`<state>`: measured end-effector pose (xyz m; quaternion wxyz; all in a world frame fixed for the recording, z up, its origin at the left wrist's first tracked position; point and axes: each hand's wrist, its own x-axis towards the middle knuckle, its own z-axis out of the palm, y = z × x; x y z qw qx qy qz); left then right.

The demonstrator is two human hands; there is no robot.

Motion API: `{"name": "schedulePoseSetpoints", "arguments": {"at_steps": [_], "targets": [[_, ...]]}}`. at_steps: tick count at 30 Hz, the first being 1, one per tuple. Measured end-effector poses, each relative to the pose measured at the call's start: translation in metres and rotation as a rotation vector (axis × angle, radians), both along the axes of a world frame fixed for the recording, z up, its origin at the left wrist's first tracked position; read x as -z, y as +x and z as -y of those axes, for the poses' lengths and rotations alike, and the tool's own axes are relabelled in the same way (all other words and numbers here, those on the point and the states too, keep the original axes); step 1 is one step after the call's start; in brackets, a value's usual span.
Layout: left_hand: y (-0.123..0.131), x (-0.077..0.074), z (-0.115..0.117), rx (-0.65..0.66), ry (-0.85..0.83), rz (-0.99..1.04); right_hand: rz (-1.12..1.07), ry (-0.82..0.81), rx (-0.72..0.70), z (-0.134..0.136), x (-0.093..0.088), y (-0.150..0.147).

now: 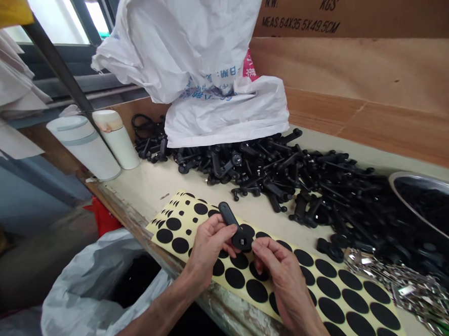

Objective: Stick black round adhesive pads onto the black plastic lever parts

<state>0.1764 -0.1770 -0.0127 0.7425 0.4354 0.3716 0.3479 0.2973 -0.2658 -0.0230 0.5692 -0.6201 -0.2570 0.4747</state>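
Note:
My left hand (pixel 208 245) grips a black plastic lever-shaped part (pixel 234 229), its round end turned toward my right hand. The fingers of my right hand (pixel 278 271) are pinched against that round end; whether a sticker is between them I cannot make out. Both hands hover over yellow backing sheets (pixel 334 308) covered with round black stickers (pixel 235 278), lying along the table's front edge. A big heap of similar black parts (pixel 286 177) lies behind the sheets.
A white plastic sack (pixel 210 62) sits at the back. Two white cylindrical containers (pixel 93 143) stand at the far left. A metal bowl (pixel 431 188) of black pieces is at right, small shiny metal pieces (pixel 406 283) before it. An open plastic-lined bag (pixel 98 292) hangs below the table edge.

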Motion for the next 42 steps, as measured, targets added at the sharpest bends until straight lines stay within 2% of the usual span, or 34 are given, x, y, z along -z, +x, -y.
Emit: {"name": "schedulePoseSetpoints", "arguments": {"at_steps": [9, 18, 32, 42], "targets": [[-0.0013, 0.0036, 0.0002, 0.006, 0.007, 0.004, -0.009, -0.019, -0.011, -0.0002, -0.0001, 0.0002], [-0.0007, 0.0009, 0.0008, 0.015, 0.006, 0.018, 0.004, -0.002, -0.011, -0.0017, -0.0016, -0.0004], [-0.0012, -0.0026, -0.001, 0.027, -0.001, 0.006, 0.104, 0.011, -0.003, -0.0014, 0.0014, -0.0008], [-0.0029, 0.0007, 0.0007, 0.036, 0.02, 0.043, 0.24, 0.048, 0.002, -0.0013, -0.0018, -0.0022]]}}
